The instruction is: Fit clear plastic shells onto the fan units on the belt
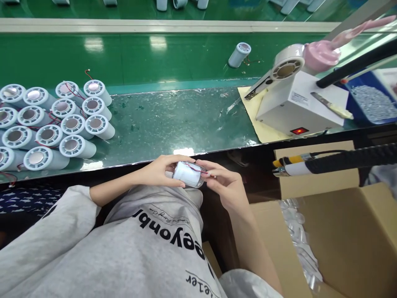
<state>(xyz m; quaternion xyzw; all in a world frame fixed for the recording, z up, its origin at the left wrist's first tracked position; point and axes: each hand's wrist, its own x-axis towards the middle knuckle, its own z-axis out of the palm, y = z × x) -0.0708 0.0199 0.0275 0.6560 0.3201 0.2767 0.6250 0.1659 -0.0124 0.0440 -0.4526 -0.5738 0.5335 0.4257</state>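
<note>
Close to my body, at the bench's front edge, is a light blue cylinder (187, 174) lying on its side. My left hand (159, 170) is closed around its left end, thumb below and fingers above. At its right end I see a clear plastic rim or cover (200, 182). My right hand (228, 182) pinches the thin red wire (204, 170) there, with a small white connector showing between the fingertips. Similar cylinders (72, 144), with slotted round ends and red and black wires, stand or lean in rows on the bench at left.
A single cylinder (238, 56) is on the green belt (130, 58) at the back. To the right are a white machine (297, 105) with a lit red switch and a blue bin (372, 103) of small pieces. An open carton (347, 231) holds clear plastic parts below a black hose (350, 159).
</note>
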